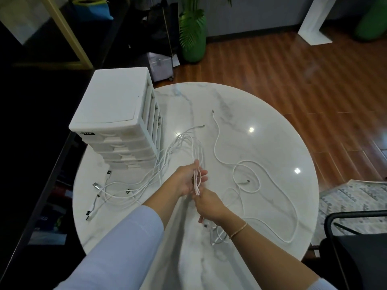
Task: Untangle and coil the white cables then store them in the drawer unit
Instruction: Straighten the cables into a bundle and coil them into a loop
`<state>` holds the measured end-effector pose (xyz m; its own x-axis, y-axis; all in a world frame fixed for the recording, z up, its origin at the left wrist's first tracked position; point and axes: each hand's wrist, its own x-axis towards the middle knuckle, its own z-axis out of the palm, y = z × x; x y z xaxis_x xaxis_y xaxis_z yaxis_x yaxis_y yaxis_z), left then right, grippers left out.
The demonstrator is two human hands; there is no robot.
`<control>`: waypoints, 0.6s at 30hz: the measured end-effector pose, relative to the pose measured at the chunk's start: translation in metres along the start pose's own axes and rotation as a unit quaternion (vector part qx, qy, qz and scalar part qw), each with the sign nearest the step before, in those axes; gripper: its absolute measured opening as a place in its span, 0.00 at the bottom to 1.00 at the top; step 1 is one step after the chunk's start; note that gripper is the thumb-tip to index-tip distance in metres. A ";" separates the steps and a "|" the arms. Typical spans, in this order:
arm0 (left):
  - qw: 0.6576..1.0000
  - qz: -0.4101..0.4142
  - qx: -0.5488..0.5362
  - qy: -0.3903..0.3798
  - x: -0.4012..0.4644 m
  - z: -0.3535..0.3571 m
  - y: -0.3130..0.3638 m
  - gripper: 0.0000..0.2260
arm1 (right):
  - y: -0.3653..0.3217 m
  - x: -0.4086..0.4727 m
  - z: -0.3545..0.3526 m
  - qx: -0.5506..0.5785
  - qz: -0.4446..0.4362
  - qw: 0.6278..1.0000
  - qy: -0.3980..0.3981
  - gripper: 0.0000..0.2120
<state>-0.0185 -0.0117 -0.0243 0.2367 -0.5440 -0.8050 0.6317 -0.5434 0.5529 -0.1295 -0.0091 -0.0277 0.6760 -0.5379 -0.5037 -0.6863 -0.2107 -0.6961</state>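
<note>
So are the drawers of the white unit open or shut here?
Shut, as far as shows: the drawer fronts of the drawer unit sit flush in a stack, none pulled out. The white cables lie on the table, none stored.

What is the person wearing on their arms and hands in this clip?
Both hands are bare, no gloves. The left hand comes out of a pale blue long sleeve pushed up the forearm. The right hand has a thin gold bracelet at the wrist, with a pale sleeve edge only near the elbow.

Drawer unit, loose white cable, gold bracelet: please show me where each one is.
Drawer unit (117,97), head view, on its flat top.
Loose white cable (216,141), head view, on its wavy stretch.
Gold bracelet (238,230), head view, on the chain at the wrist.
</note>
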 end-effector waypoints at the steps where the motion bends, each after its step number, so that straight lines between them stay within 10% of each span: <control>1: 1.000 -0.003 -0.004 0.003 0.001 0.001 0.005 0.17 | 0.001 -0.001 0.002 -0.011 -0.006 1.000 0.002 0.14; 12: 0.991 0.105 0.071 0.048 0.017 0.005 0.016 0.15 | 0.023 0.000 0.001 0.244 0.052 0.967 0.057 0.09; 15: 0.993 0.101 -0.020 0.050 0.016 0.008 0.017 0.14 | 0.035 0.002 0.008 0.053 0.030 0.992 0.114 0.12; 18: 0.991 0.079 -0.104 0.037 0.014 0.012 0.017 0.14 | 0.049 -0.006 0.021 -0.228 -0.058 0.935 0.267 0.21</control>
<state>-0.0133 -0.0368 -0.0235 0.3941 -0.5589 -0.7296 0.7185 -0.3077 0.6238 -0.1616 0.0016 -0.0694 0.6053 -0.7955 -0.0265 -0.7426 -0.5524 -0.3788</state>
